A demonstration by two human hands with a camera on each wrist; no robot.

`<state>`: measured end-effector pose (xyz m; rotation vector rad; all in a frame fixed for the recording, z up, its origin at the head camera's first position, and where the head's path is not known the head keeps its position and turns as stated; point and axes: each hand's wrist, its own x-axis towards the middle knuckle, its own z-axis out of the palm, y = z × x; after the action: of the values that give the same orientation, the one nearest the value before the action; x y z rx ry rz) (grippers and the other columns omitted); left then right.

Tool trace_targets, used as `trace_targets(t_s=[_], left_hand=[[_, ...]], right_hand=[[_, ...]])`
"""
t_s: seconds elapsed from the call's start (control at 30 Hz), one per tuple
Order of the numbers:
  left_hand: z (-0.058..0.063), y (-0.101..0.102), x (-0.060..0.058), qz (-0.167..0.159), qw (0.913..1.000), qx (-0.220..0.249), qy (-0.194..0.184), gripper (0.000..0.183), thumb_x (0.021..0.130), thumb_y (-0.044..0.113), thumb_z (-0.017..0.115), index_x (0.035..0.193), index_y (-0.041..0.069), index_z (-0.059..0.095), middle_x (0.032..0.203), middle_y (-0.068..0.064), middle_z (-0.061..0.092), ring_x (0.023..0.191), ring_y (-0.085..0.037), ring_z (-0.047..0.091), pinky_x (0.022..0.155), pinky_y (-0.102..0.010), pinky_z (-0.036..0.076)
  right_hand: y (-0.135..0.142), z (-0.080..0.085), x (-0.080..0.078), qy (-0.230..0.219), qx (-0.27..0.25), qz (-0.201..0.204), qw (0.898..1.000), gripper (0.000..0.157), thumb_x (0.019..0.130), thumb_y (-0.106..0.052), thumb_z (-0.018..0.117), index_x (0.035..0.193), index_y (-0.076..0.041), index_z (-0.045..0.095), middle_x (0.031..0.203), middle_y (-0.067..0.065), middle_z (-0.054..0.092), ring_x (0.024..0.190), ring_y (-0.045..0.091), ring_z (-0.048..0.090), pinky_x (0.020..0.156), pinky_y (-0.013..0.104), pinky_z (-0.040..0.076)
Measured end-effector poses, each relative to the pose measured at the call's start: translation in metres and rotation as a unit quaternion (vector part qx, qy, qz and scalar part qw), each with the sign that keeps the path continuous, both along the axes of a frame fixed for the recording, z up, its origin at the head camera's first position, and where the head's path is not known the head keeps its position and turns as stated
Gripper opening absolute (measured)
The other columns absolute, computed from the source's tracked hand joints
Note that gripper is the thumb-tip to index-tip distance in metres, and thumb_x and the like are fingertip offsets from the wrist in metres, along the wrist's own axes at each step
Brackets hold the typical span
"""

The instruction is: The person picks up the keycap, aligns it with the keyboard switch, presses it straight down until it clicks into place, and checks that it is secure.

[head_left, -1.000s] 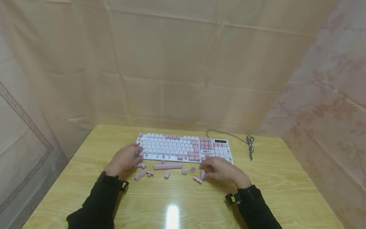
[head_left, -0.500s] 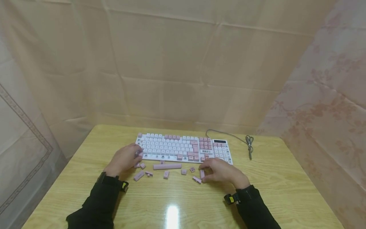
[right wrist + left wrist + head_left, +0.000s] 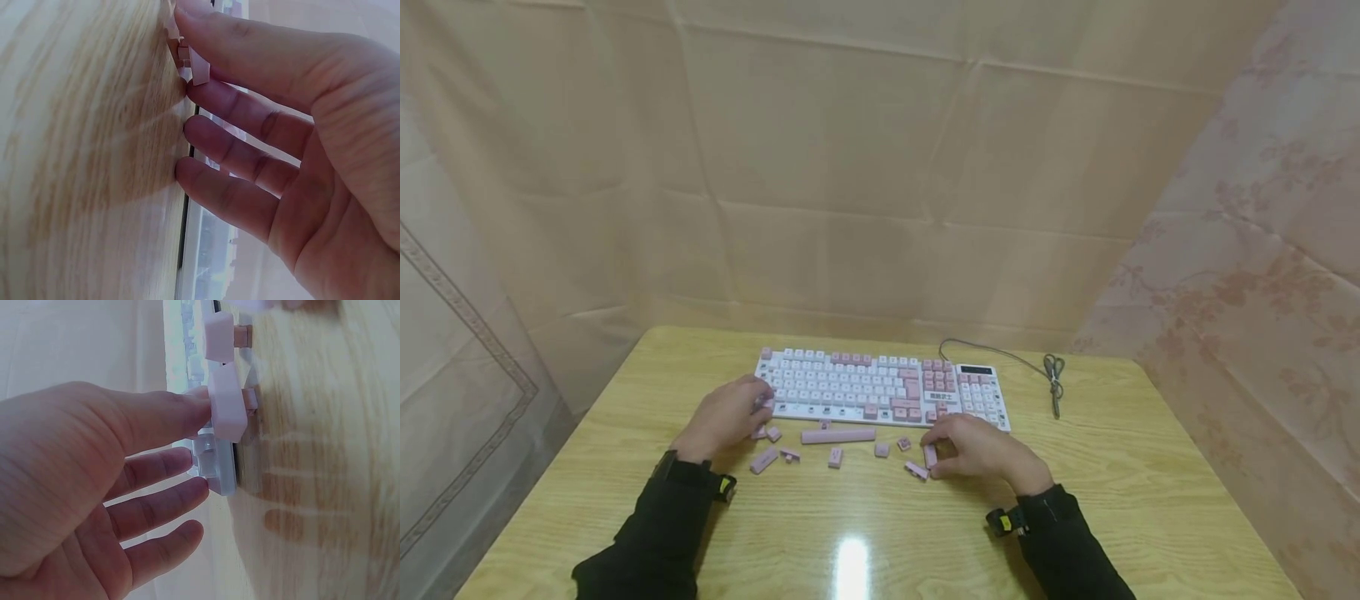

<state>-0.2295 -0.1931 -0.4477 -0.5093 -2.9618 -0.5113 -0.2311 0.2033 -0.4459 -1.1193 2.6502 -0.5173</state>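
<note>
A white and pink keyboard lies on the wooden table. At its front left corner, my left hand has thumb and fingers around a small pink keycap. In the left wrist view, a loose pink keycap partly covers the left thumb tip, and the other fingers stay spread. Before the keyboard's right part, my right hand holds a long pink keycap between thumb and forefinger. Its remaining fingers reach toward the keyboard's front edge in the right wrist view.
In front of the keyboard lie a long pink spacebar and several loose pink keycaps. A tied grey cable runs off to the back right. Beige cloth hangs behind the table.
The right thumb and forefinger have closed slightly on the long pink keycap. The left hand stays at the keyboard's left corner.
</note>
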Motion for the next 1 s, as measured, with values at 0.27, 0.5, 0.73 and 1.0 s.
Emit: trace_targets(t_s=[0.27,0.5,0.73,1.0], left_hand=[[0.001,0.000,-0.001,-0.001,1.0000,-0.002,0.001,0.022,0.086,0.014,0.066,0.105,0.004,0.067,0.105,-0.012,0.063,0.093,-0.025,0.059,0.082,-0.046,0.048],[0.001,0.001,0.000,0.004,1.0000,-0.004,-0.002,0.022,0.085,0.014,0.067,0.105,0.004,0.067,0.105,-0.013,0.063,0.093,-0.025,0.060,0.083,-0.046,0.048],[0.002,0.001,0.002,0.006,0.9999,-0.005,0.009,0.027,0.084,0.012,0.067,0.108,0.001,0.065,0.105,-0.014,0.063,0.089,-0.025,0.060,0.079,-0.045,0.049],[0.002,0.001,0.000,0.000,0.9997,-0.020,0.011,0.025,0.085,0.013,0.066,0.107,0.000,0.067,0.103,-0.014,0.063,0.084,-0.022,0.058,0.076,-0.043,0.050]], right_hand=[[0.000,0.000,-0.001,0.003,-0.002,0.001,1.000,0.037,0.079,-0.031,0.074,0.111,-0.014,0.069,0.108,-0.005,0.064,0.098,0.014,0.058,0.084,0.032,0.047],[0.000,-0.001,0.000,-0.002,-0.001,-0.002,1.000,0.035,0.080,-0.030,0.073,0.111,-0.014,0.069,0.103,-0.007,0.062,0.089,0.013,0.057,0.076,0.029,0.047],[0.003,0.002,0.001,0.003,-0.008,-0.001,1.000,0.036,0.081,-0.030,0.073,0.113,-0.013,0.069,0.109,-0.004,0.063,0.098,0.016,0.058,0.084,0.033,0.047],[0.016,0.013,-0.004,0.014,-0.069,-0.025,0.997,0.039,0.083,-0.020,0.071,0.118,-0.006,0.065,0.104,-0.001,0.062,0.088,0.017,0.059,0.075,0.033,0.051]])
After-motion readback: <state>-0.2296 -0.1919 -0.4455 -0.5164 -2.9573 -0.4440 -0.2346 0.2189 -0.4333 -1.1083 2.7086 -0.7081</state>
